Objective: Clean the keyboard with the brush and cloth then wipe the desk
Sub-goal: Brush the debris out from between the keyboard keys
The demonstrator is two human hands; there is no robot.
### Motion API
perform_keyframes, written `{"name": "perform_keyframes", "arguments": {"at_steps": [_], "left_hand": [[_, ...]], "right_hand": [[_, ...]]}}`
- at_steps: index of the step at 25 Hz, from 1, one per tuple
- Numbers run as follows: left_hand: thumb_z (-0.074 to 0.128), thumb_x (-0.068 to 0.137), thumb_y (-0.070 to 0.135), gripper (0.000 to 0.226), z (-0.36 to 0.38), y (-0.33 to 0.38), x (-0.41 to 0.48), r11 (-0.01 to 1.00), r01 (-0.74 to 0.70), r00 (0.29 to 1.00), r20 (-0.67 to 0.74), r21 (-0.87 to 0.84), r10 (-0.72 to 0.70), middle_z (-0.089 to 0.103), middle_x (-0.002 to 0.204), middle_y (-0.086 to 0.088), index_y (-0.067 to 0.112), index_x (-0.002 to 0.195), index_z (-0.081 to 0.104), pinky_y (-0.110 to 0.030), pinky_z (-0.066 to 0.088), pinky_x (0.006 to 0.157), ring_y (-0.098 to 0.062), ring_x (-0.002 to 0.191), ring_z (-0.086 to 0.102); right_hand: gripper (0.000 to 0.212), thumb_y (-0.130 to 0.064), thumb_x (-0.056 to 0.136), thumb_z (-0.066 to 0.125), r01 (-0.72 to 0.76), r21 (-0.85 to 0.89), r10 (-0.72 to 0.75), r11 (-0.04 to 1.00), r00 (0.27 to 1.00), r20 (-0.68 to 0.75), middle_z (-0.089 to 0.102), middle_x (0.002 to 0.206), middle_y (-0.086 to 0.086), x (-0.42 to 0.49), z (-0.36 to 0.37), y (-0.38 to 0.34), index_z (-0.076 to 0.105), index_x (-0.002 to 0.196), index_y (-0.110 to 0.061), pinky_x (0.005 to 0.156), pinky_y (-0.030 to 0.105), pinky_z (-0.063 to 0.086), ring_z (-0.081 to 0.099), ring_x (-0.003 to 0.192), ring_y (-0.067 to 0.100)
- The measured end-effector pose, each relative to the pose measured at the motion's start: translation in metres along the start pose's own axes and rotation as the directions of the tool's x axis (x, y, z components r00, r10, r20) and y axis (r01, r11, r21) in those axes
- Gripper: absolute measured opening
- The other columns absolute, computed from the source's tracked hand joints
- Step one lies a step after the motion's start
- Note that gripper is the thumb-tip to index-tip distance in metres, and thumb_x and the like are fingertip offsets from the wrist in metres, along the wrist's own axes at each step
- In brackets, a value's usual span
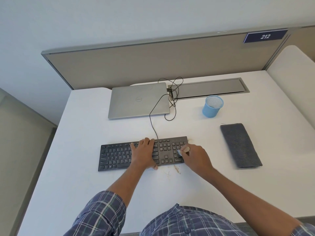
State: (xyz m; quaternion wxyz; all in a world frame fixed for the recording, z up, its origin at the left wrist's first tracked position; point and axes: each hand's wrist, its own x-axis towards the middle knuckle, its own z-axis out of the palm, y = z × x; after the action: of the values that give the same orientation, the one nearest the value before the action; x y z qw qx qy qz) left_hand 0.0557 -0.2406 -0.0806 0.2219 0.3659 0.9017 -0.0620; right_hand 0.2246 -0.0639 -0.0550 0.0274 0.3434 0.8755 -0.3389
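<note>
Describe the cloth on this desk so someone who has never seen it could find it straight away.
On the white desk, find the black keyboard in the middle. To its right, apart from it, lies the dark grey cloth, nearer the person than the blue mesh cup. It alone is soft and fuzzy, folded into a flat oblong.

Matt, probably plastic keyboard (115, 157); napped cloth (240, 145)

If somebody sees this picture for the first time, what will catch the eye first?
First, the black keyboard in the middle: the left hand lies flat on its keys while the right hand grips a small brush at the number pad. Then brown crumbs on the white desk just in front of the keyboard, and a folded grey cloth to its right.
</note>
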Motion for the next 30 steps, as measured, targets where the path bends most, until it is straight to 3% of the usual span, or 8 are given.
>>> {"name": "perform_keyframes", "arguments": {"at_steps": [4, 7, 11, 14, 20, 25, 30], "left_hand": [[0.096, 0.061, 0.064, 0.134, 0.0, 0.0, 0.0, 1.0, -0.001, 1.0, 0.004, -0.001, 0.001, 0.032, 0.161, 0.001, 0.024, 0.165, 0.022, -0.07, 0.026, 0.123, -0.026, 0.153, 0.032], [0.095, 0.062, 0.064, 0.134, 0.0, -0.001, 0.0, 1.0, -0.002, 1.0, 0.005, 0.003, 0.002, 0.031, 0.163, 0.001, 0.024, 0.166, 0.021, -0.071, 0.026, 0.123, -0.027, 0.154, 0.032], [0.095, 0.062, 0.064, 0.134, 0.002, -0.001, 0.001, 1.0, -0.002, 1.0, 0.007, 0.002, 0.002, 0.031, 0.163, 0.001, 0.024, 0.166, 0.02, -0.071, 0.025, 0.124, -0.027, 0.154, 0.031], [0.095, 0.062, 0.065, 0.134, 0.001, -0.002, 0.002, 1.0, -0.004, 1.0, 0.006, 0.001, 0.004, 0.031, 0.163, 0.001, 0.024, 0.165, 0.02, -0.071, 0.025, 0.123, -0.027, 0.154, 0.031], [0.095, 0.062, 0.065, 0.134, 0.001, -0.001, 0.001, 1.0, -0.005, 1.0, 0.003, 0.003, 0.005, 0.032, 0.162, 0.001, 0.024, 0.165, 0.021, -0.071, 0.026, 0.123, -0.027, 0.154, 0.032], [0.095, 0.061, 0.065, 0.134, 0.001, -0.001, 0.002, 1.0, -0.006, 1.0, 0.008, 0.006, 0.006, 0.032, 0.162, 0.001, 0.024, 0.165, 0.021, -0.071, 0.026, 0.123, -0.027, 0.154, 0.033], [0.096, 0.061, 0.065, 0.135, 0.0, 0.0, 0.002, 1.0, 0.001, 1.0, 0.01, 0.007, -0.001, 0.033, 0.162, 0.001, 0.024, 0.166, 0.021, -0.071, 0.026, 0.124, -0.027, 0.154, 0.033]], "right_hand": [[0.016, -0.021, 0.09, 0.061, -0.04, -0.064, 0.043, 0.997, 0.998, 0.049, 0.07, 0.072, -0.008, -0.002, -0.003, 0.002, 0.072, 0.079, -0.021, 0.062, 0.032, 0.055, 0.066, 0.071, 0.021], [0.018, -0.016, 0.089, 0.062, -0.043, 0.068, 0.044, 0.997, 0.999, -0.017, 0.068, 0.066, -0.017, 0.007, -0.013, -0.008, 0.074, 0.078, -0.024, 0.055, 0.027, 0.049, 0.061, 0.059, 0.012], [0.009, -0.029, 0.092, 0.07, -0.048, 0.119, 0.052, 0.992, 0.998, -0.031, 0.072, 0.071, -0.008, 0.012, -0.007, 0.0, 0.073, 0.083, -0.028, 0.058, 0.03, 0.049, 0.062, 0.061, 0.018], [0.016, -0.037, 0.094, 0.073, -0.046, 0.115, 0.047, 0.992, 0.999, -0.003, 0.071, 0.068, -0.004, 0.003, 0.002, 0.011, 0.072, 0.082, -0.025, 0.057, 0.032, 0.047, 0.059, 0.06, 0.019], [0.019, -0.02, 0.087, 0.059, -0.017, 0.038, 0.015, 0.999, 0.998, 0.055, 0.072, 0.071, -0.01, -0.01, 0.006, 0.019, 0.071, 0.073, -0.023, 0.061, 0.036, 0.057, 0.064, 0.063, 0.013], [0.011, -0.025, 0.093, 0.072, -0.006, 0.161, 0.018, 0.987, 0.997, -0.071, 0.074, 0.073, -0.008, 0.01, -0.007, 0.006, 0.074, 0.082, -0.027, 0.057, 0.028, 0.047, 0.061, 0.062, 0.014], [0.016, -0.024, 0.092, 0.072, -0.061, 0.15, 0.061, 0.987, 0.998, 0.001, 0.07, 0.067, -0.007, -0.002, -0.003, 0.023, 0.071, 0.075, -0.027, 0.056, 0.029, 0.046, 0.055, 0.056, 0.015]]}}
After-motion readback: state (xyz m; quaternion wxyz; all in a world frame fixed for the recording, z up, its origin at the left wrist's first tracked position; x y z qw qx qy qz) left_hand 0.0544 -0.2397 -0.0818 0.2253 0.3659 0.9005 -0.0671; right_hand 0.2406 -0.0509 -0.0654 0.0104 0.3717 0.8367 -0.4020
